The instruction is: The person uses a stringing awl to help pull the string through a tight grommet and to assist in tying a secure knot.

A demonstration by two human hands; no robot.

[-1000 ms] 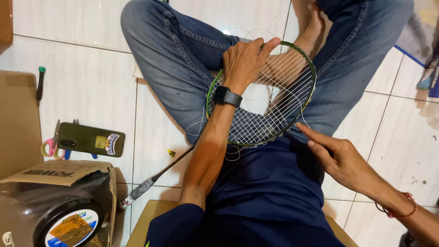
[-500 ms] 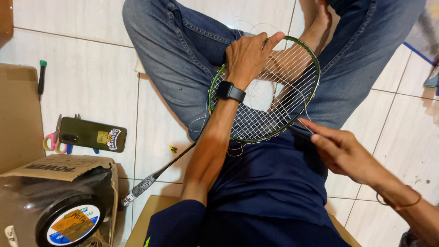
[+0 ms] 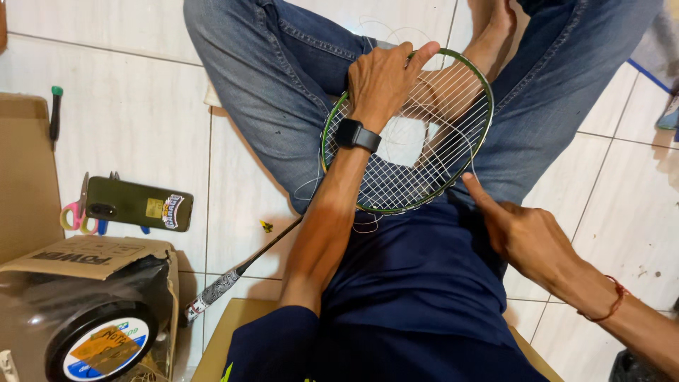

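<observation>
Head view is showing a seated person in jeans with a badminton racket [image 3: 417,152] lying across the lap. The left hand [image 3: 385,78] is gripping the upper rim of the racket's green frame, fingers curled over the edge and thumb extended along it; a black smartwatch [image 3: 357,135] is sitting on that wrist. The right hand [image 3: 523,233] is resting at the lower right of the frame, index finger extended and touching the rim, remaining fingers loosely curled and clamping nothing visible; whether it is pinching a string cannot be told. The racket head is lying tilted over the thighs, with its shaft and wrapped handle [image 3: 216,290] running down-left onto the tiled floor [image 3: 141,113]. Loose string is looping near the frame. Further left, a dark green phone [image 3: 138,204] is lying on pink-handled scissors [image 3: 74,212], above an open cardboard box [image 3: 85,258] holding a string reel [image 3: 102,346].
</observation>
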